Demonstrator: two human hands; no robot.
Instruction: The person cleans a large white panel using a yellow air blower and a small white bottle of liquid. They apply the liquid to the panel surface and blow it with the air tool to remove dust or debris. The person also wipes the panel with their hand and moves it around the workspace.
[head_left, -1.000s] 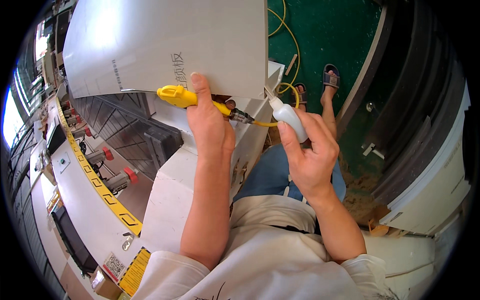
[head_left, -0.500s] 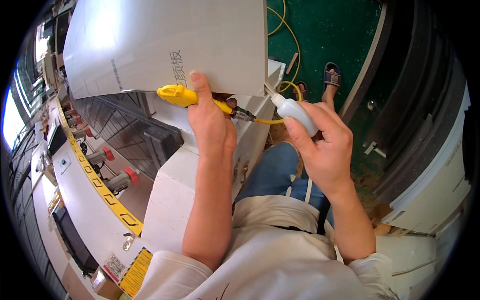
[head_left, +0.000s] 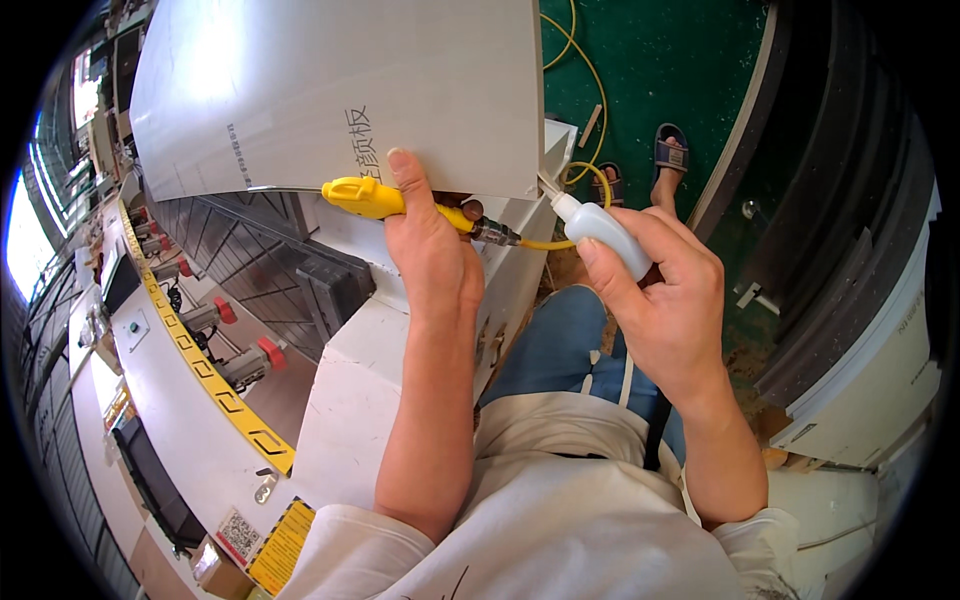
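Note:
A large white panel [head_left: 300,80] stretches out in front of me, its near edge facing my body. My left hand [head_left: 432,235] is closed around a yellow air blow gun [head_left: 368,197], with the thumb lying up against the panel's near edge. The gun's thin metal tube runs left along that edge; my other left fingers are mostly hidden underneath. In my right hand [head_left: 665,290] is a white squeeze bottle [head_left: 605,238], pinched between thumb and fingers. Its pale nozzle tilts up-left and meets the panel's near right corner, or comes very close to it.
A yellow hose [head_left: 597,90] trails from the gun over the green floor [head_left: 665,60]. A white machine bed [head_left: 365,400] with a yellow strip [head_left: 200,365] and red-tipped clamps [head_left: 270,352] lies left. Dark stacked boards [head_left: 850,250] stand right. Another person's sandalled foot [head_left: 670,150] shows beyond.
The whole view has shifted slightly, so panel, hands and machine sit a little further right and lower. Both hands keep their holds, and the bottle's nozzle stays at the panel corner.

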